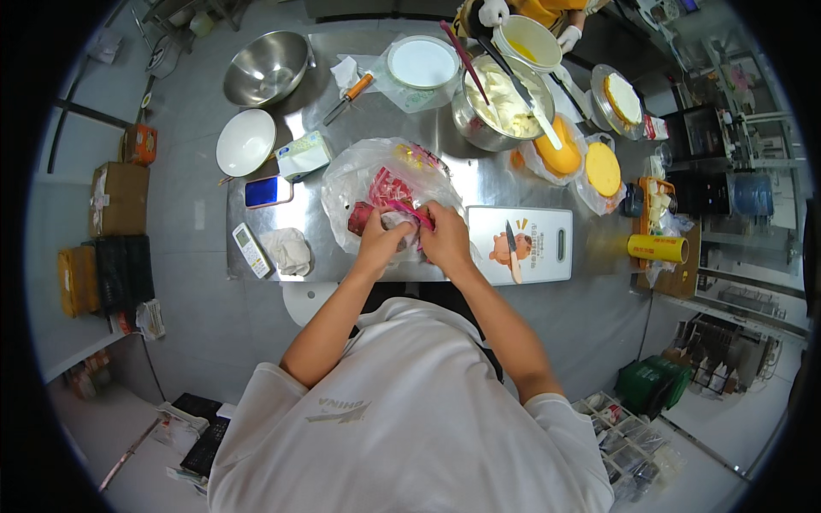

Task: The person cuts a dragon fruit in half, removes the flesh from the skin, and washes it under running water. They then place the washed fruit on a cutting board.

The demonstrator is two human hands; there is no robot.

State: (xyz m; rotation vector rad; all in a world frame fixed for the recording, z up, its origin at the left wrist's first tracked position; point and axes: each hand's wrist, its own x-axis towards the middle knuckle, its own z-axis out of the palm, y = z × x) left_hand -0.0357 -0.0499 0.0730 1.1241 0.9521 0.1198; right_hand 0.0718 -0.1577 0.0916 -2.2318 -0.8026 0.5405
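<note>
Between my hands is a pale, greyish-white fruit (399,226) with bright pink peel (408,208) pulled away along its top; it looks like a dragon fruit. My left hand (383,238) grips its left side, thumb across the pale flesh. On the other side, my right hand (448,236) pinches the pink peel. Beneath both hands spreads a crumpled clear plastic bag (346,173) with red and yellow printing. A dark red piece (360,218), perhaps peel or another fruit, lies by my left fingers. To the right, a knife (512,253) rests on a white cutting board (545,224).
A metal bowl of cream (471,125) with spatulas stands at the back right, near yellow cake rounds (603,168). Across the table, a person's gloved hand (494,11) is beside a white tub (527,42). At left are a steel bowl (266,69), white bowl (246,142) and phone (268,192).
</note>
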